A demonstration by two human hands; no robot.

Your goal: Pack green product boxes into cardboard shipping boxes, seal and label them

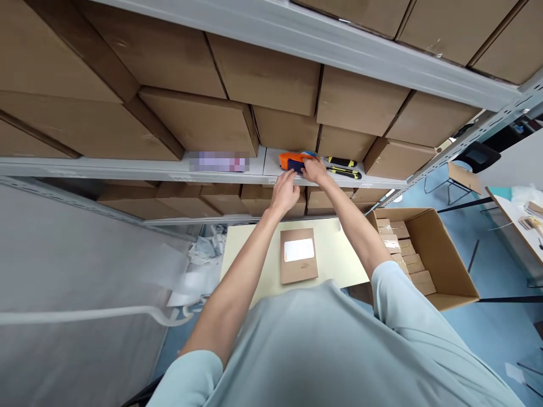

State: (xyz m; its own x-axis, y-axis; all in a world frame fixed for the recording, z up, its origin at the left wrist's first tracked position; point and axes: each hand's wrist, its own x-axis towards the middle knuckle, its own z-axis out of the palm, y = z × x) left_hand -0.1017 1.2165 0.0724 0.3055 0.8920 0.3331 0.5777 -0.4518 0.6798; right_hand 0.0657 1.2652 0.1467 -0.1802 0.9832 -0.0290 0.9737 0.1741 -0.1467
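Observation:
Both my arms reach up to the grey shelf [127, 167]. An orange and blue tape dispenser [291, 161] lies on the shelf ledge. My right hand [314, 168] rests on its right end, fingers curled over it. Just below and left of the dispenser, my left hand [284, 192] is at the shelf edge with its fingers bent, and I cannot see anything in it. Below my arms, a flat brown parcel [298, 255] with a white label lies on a small pale table [339, 254].
Two yellow and black utility knives [344, 168] lie on the shelf to the right of the dispenser. Brown cartons [203, 121] fill the shelves. An open carton [441, 254] of small parcels stands on the blue floor at right. Clear plastic sheeting [76, 271] hangs at left.

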